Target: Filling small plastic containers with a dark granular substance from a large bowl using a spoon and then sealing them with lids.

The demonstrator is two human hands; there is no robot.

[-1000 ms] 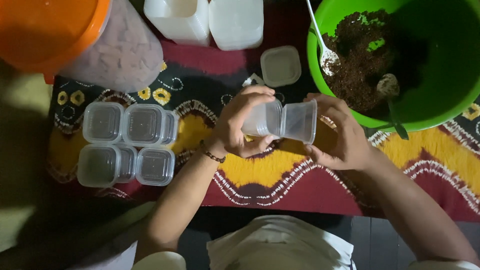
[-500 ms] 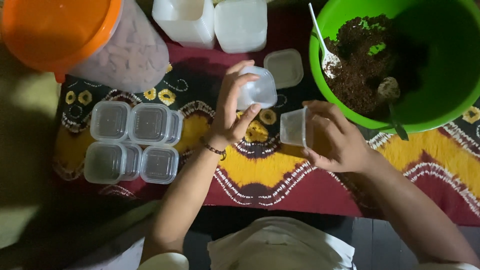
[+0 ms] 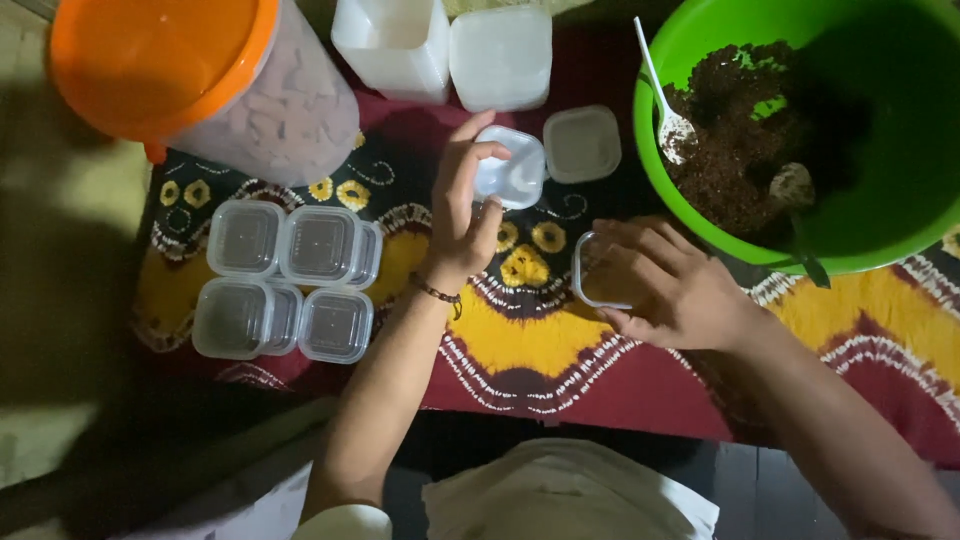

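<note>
My left hand [image 3: 465, 205] holds a small clear plastic lid [image 3: 512, 178] by its edge, just above the patterned cloth [image 3: 520, 340]. Beside it lies another square lid [image 3: 583, 143]. My right hand [image 3: 665, 285] grips a small clear square container [image 3: 595, 275] set low over the cloth, near the rim of a big green bowl [image 3: 900, 215]. The bowl holds a dark brown crumbly mix [image 3: 745, 135] with a white plastic spoon [image 3: 662, 95] stuck in it.
Several closed small clear containers [image 3: 290, 280] sit grouped at the left. A large clear jar with an orange lid [image 3: 170, 60] lies at the top left. Two white tubs [image 3: 450, 45] stand at the top centre.
My hands pulled lid and container apart. The left hand carried the lid up toward the other lid. The right hand lowered the open container toward the cloth near the bowl.
</note>
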